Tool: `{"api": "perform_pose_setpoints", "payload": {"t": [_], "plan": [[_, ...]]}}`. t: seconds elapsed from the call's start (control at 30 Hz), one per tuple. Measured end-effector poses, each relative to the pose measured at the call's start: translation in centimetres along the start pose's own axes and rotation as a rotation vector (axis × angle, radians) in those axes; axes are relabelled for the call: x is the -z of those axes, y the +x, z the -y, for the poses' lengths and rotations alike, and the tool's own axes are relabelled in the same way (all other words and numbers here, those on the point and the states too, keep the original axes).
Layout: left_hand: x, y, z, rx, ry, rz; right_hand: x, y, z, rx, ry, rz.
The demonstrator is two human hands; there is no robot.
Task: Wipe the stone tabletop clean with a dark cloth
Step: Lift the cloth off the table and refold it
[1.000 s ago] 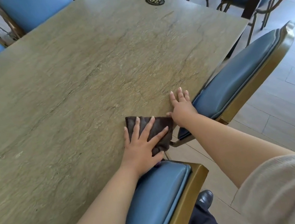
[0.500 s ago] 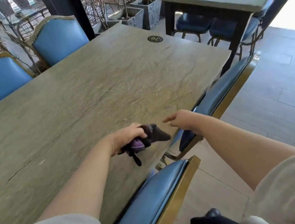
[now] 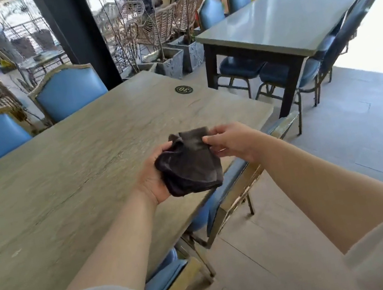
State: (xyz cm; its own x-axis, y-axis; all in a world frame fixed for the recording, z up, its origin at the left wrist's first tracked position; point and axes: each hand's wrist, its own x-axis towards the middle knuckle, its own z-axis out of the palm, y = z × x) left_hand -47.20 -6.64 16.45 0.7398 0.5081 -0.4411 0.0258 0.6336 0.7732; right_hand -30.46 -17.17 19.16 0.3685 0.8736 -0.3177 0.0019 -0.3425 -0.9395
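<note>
The cloth point(image 3: 189, 163) sits between both hands, above the near right edge of the desk point(image 3: 62, 172). Two chairs point(image 3: 68, 92) stand behind the desk. A second table point(image 3: 276, 22) stands further back to the right

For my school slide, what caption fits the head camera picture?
Both hands, left and right, hold a dark cloth above the stone table.

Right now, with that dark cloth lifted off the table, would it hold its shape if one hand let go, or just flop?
Probably flop: the cloth sags in soft folds between the left hand and the right hand. It looks light, since the right hand's fingers pinch only its edge. It seems unlikely to slip, as its surface looks soft and matte.
</note>
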Motion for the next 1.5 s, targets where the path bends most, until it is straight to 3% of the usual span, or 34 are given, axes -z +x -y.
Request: {"api": "perform_pose_setpoints", "payload": {"t": [0.2,0.3,0.43,0.53,0.73,1.1,1.27,1.5], "plan": [[-8.5,5.3,1.3,-0.063,-0.179,0.063,10.1,1.1,2.0,0.084,-0.160,-0.176],[-12.4,7.4,1.4,-0.064,-0.158,0.098,15.1,2.1,1.9,0.122,-0.208,-0.235],[-16.7,10.4,1.2,-0.073,0.056,-0.046,20.1,3.7,1.4,0.131,-0.171,-0.292],[-19.2,13.1,1.3,-0.042,0.051,-0.105,23.2,5.5,0.8,0.086,-0.072,-0.320],[-21.7,19.7,1.0,-0.031,-0.097,-0.124,28.0,10.4,-2.2,0.064,0.080,-0.054],[-20.7,33.1,0.6,0.137,0.027,-0.298,34.2,24.5,-3.2,0.175,-0.400,-0.074],[-20.0,38.0,2.2,0.167,0.113,-0.404,35.0,29.9,-4.7,0.142,-0.650,0.016],[-19.3,42.0,4.5,0.092,0.085,-0.607,34.8,34.1,-8.3,0.107,-0.894,0.292]]}}
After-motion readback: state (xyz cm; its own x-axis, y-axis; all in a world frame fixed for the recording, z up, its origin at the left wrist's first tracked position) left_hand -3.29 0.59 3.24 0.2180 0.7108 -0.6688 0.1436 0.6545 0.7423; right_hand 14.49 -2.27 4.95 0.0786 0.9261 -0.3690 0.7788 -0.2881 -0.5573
